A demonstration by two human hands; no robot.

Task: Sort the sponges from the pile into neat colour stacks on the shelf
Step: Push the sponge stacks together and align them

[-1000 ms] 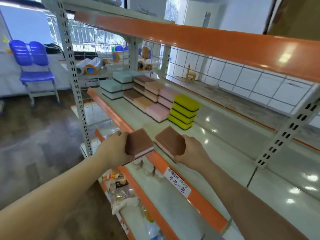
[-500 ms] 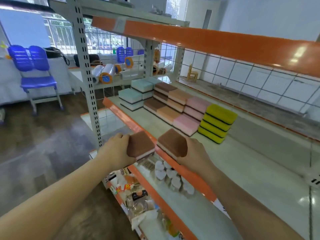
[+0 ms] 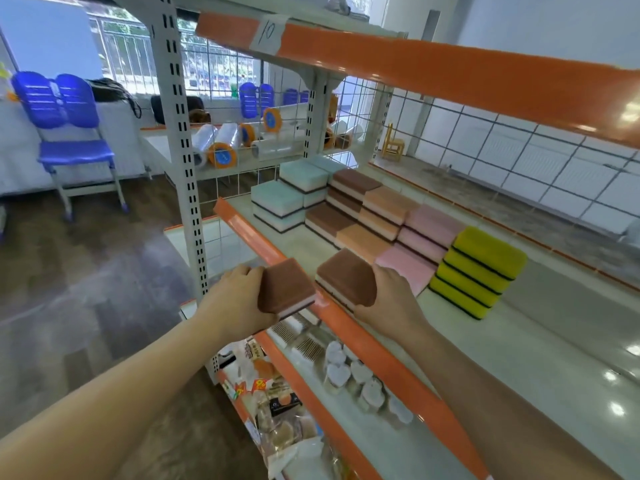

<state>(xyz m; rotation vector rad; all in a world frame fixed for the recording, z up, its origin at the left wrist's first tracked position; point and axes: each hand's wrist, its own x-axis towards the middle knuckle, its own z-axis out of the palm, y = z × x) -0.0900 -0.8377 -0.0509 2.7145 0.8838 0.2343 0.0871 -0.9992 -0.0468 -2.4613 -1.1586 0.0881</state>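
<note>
My left hand [image 3: 239, 299] grips a brown sponge [image 3: 285, 289] just over the orange front lip of the shelf [image 3: 242, 226]. My right hand [image 3: 391, 299] grips a second brown sponge [image 3: 346, 277] a little further in over the shelf. Behind them stand sorted stacks: teal [image 3: 277, 202], brown [image 3: 329, 218], orange [image 3: 389, 202], pink [image 3: 429, 228] and yellow [image 3: 485, 268]. A single pink sponge [image 3: 407, 268] lies flat right beside my right hand.
An orange-edged upper shelf [image 3: 450, 71] hangs overhead. A perforated grey post [image 3: 181, 140] stands left of my left hand. The lower shelf holds packaged goods [image 3: 284, 410]. A wire mesh backs the shelf. A blue chair [image 3: 69, 133] stands far left.
Both hands with their brown sponges have come closer to the sorted stacks, and the view has swung left along the shelf. The grips are unchanged.
</note>
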